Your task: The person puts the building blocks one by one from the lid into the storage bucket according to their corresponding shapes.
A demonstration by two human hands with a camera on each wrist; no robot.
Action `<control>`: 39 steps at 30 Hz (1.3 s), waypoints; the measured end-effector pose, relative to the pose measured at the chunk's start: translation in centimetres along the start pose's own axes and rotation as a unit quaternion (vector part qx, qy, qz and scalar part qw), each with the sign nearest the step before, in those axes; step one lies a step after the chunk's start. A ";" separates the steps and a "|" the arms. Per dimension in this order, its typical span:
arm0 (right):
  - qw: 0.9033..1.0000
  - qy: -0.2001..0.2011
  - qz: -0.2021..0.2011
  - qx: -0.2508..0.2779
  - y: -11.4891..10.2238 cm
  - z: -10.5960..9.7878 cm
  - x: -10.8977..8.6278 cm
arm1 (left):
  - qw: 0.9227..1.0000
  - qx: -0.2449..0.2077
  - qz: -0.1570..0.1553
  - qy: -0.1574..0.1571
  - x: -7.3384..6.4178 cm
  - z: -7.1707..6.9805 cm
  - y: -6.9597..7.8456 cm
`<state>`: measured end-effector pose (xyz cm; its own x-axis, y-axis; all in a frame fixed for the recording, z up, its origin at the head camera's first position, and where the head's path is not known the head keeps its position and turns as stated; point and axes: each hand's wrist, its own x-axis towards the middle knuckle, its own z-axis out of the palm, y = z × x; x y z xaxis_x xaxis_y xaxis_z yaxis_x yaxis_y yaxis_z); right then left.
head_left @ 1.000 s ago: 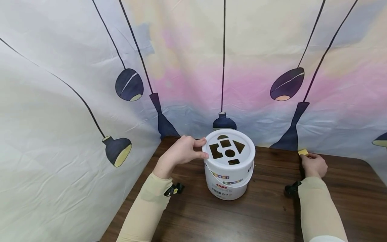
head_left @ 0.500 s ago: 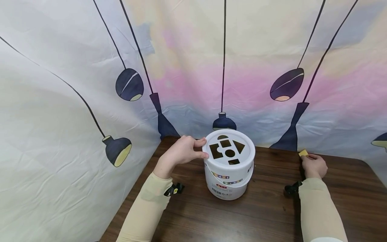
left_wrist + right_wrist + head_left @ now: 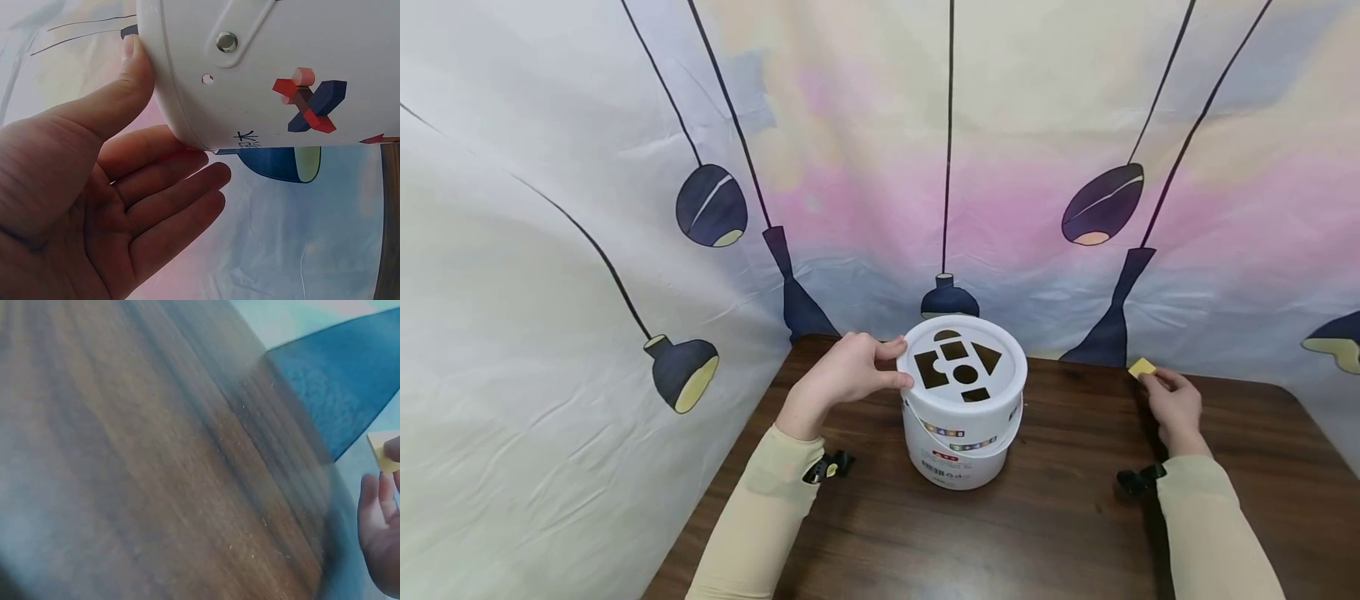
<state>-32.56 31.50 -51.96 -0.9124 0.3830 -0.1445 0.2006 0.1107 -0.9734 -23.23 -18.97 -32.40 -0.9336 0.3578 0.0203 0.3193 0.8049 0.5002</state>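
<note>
A white bucket (image 3: pixel 942 454) stands upright on the wooden table, its handle hanging down the near side. Its white lid (image 3: pixel 1004 381) has several dark cut-outs, among them a circle, a triangle and a half-circle. My left hand (image 3: pixel 838 381) holds the lid's left rim between thumb and index finger; in the left wrist view its other fingers (image 3: pixel 181 228) stick out beneath the bucket (image 3: pixel 337 37). At the table's far right, my right hand (image 3: pixel 1177 408) pinches a small, flat-sided yellow block (image 3: pixel 1142 367). The right wrist view catches that yellow block (image 3: pixel 381 445) only at its edge.
The dark brown table (image 3: pixel 1060 533) ends at the back against a cloth backdrop (image 3: pixel 865 208) printed with hanging lamps. A black wrist camera (image 3: pixel 1138 481) sits on the right wrist, and another wrist camera (image 3: pixel 829 467) on the left.
The yellow block has come up and turned slightly in my right hand, whose wrist has shifted its angle. My left hand stays on the lid's rim. The head view has shifted a little.
</note>
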 end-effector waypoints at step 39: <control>0.766 -0.315 -0.492 -0.268 -20.6 17.5 -12.9 | 1.000 0.000 0.000 -0.007 0.2 -0.2 0.0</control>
<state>-31.20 8.19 -33.13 -0.6732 -0.6276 0.3910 -0.7312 0.4864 -0.4783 -23.42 -19.02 -32.28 -0.9314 0.3638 0.0088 0.3190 0.8047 0.5008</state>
